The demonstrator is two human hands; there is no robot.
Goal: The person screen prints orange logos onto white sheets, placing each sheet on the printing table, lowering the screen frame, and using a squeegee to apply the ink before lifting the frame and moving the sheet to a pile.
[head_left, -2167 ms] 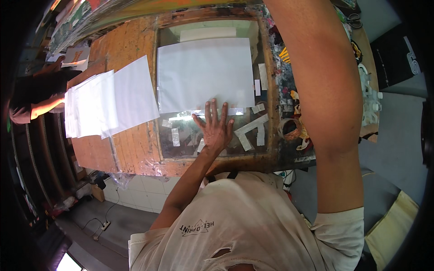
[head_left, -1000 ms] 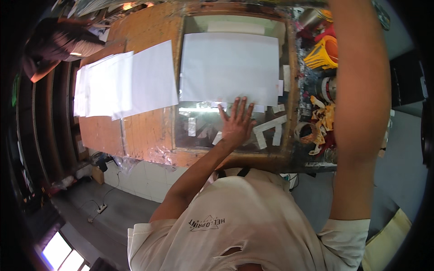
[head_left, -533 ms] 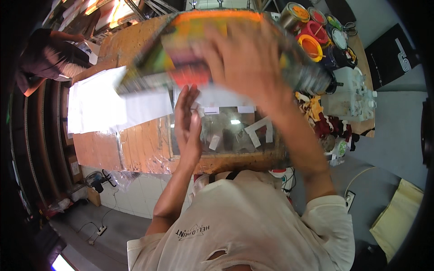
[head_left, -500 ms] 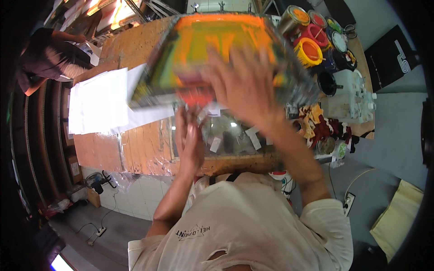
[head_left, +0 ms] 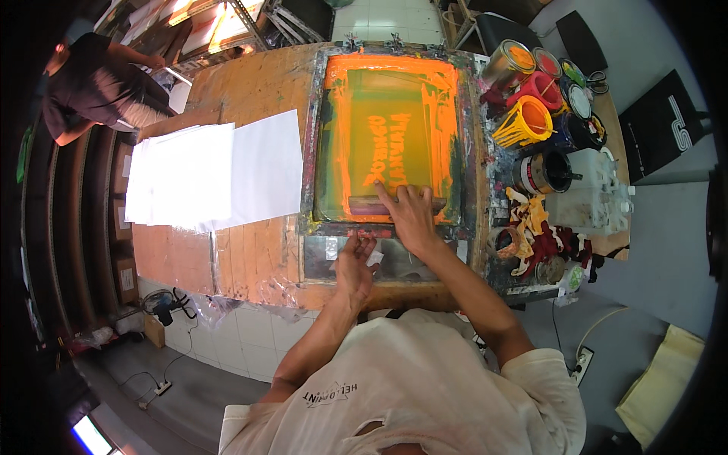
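Observation:
A silk-screen printing frame [head_left: 312,159] lies on the table in front of me. Its green mesh carries orange ink, thick along the borders, with orange lettering in the middle. Across the near end of the mesh rests a squeegee [head_left: 368,205]. My right hand [head_left: 413,224] is closed over the squeegee's right half, one finger stretched forward past it. At the frame's front edge, by a red strip, my left hand [head_left: 355,265] has its palm turned up and its curled fingers gripping the edge. Part of that grip is hidden under the frame.
White paper sheets [head_left: 182,178] are stacked left of the frame. On the right stand several ink cans, a yellow ink tub [head_left: 523,123], a dark pot [head_left: 546,171], stained rags [head_left: 535,231] and a translucent jug [head_left: 591,189]. Clamps [head_left: 394,42] line the frame's far edge. Another person [head_left: 98,83] stands at the far left.
The printing frame, tilted up before, has come down flat onto the table. Both hands came down with it, the right hand now over the squeegee at the near end.

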